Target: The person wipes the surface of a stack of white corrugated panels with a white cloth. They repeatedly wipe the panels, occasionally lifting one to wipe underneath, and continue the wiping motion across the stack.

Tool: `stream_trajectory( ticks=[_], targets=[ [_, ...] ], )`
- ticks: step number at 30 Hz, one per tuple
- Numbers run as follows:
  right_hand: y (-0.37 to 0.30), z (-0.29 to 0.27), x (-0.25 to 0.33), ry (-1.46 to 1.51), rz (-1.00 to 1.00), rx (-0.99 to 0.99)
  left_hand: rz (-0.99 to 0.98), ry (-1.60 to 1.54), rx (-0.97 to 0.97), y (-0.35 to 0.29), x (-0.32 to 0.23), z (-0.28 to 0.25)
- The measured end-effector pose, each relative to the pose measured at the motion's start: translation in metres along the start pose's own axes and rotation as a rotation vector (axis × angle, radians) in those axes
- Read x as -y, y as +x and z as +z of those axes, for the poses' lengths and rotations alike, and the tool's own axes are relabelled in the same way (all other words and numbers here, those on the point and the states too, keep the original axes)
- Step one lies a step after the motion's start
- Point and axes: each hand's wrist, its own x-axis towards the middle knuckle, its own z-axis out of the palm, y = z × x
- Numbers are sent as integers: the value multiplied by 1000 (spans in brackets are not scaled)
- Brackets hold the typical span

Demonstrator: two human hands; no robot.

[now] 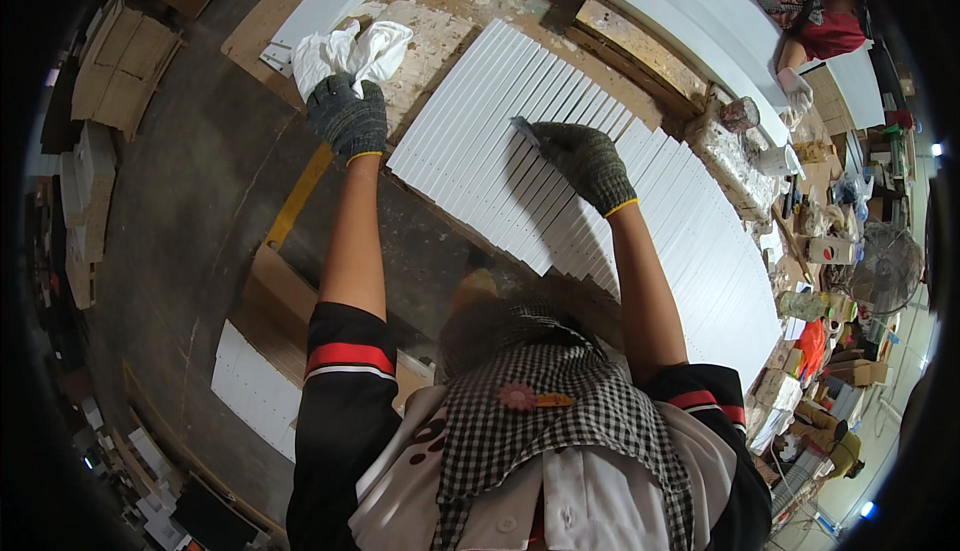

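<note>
My left hand [348, 119], in a dark grey knit glove, is closed on a crumpled white cloth [352, 51] at the left end of the bench. A long row of narrow white slats [462, 91] lies side by side across the bench, some with small holes along them. Over the middle of the row, my right hand [585, 163] wears a matching glove with a yellow cuff. Its fingers pinch a small grey-blue scraper [522, 129], whose edge is at the slats; most of its handle is hidden in the glove.
Several white boards [325, 11] lie beyond the cloth. Across the bench, a co-worker's gloved hands [795, 89] rest around a large white panel [700, 11]. A paint-crusted can [740, 114] stands nearby. More white panels [255, 386] are stacked low at left; a fan [888, 269] stands right.
</note>
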Motion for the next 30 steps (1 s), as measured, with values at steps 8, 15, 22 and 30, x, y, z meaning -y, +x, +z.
stream_trajectory(
  ticks=[8, 15, 22, 30],
  targets=[
    [4, -4, -2, -33, -33, 101, 22, -7, -22, -1, 1, 0],
    [41, -20, -19, -16, -50, -204, 14, 15, -19, 0, 0, -2],
    [41, -24, -24, 26, -41, -80, -13, 33, 28, 0, -1, -5],
    [41, -24, -23, -13, -100, -55, 24, 14, -11, 0, 0, -3]
  ],
)
